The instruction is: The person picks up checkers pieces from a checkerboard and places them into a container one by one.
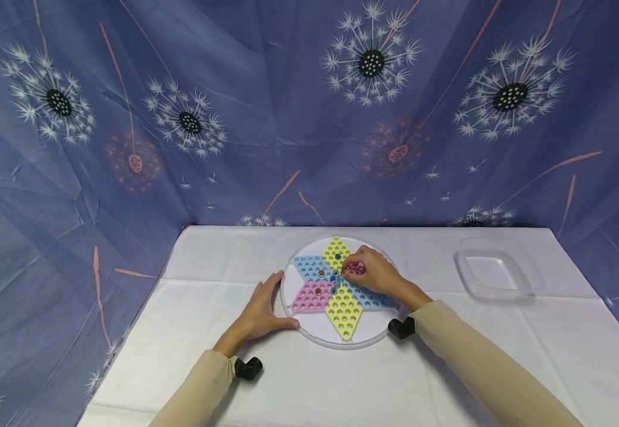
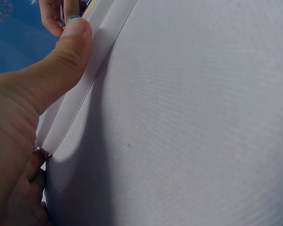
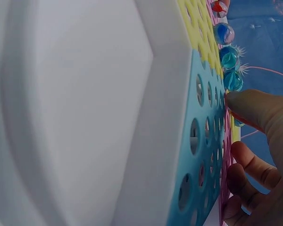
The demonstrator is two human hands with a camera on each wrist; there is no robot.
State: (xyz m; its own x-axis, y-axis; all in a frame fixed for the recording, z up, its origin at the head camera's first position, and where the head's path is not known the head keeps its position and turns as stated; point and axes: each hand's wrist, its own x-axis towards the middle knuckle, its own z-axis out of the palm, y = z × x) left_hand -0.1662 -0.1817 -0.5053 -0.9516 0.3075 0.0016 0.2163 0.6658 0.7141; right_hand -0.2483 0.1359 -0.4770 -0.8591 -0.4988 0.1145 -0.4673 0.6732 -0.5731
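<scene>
Round white plastic game board with a perforated star of yellow, pink and blue (image 1: 312, 330) is set flat on the white-clothed desk (image 1: 373, 391), well to the left of a clear plastic tray (image 1: 493, 274), and all the action is centred on the star! What looks like a small amber glass marble (image 1: 343, 271) appears to be pinched there by the thumb and forefinger of the right hand (image 1: 376, 274). Across at the rim, the left hand (image 1: 258, 311) is spread wide, thumb and fingers laid against the edge, nothing gripped. Precision is called for here: a marble is best centred over a hole, seated lightly and released cleanly, as the blue and teal glass marbles (image 1: 334, 279) right beside could easily be knocked. Even pressure at the rim is wanted, so that no sliding is allowed.
</scene>
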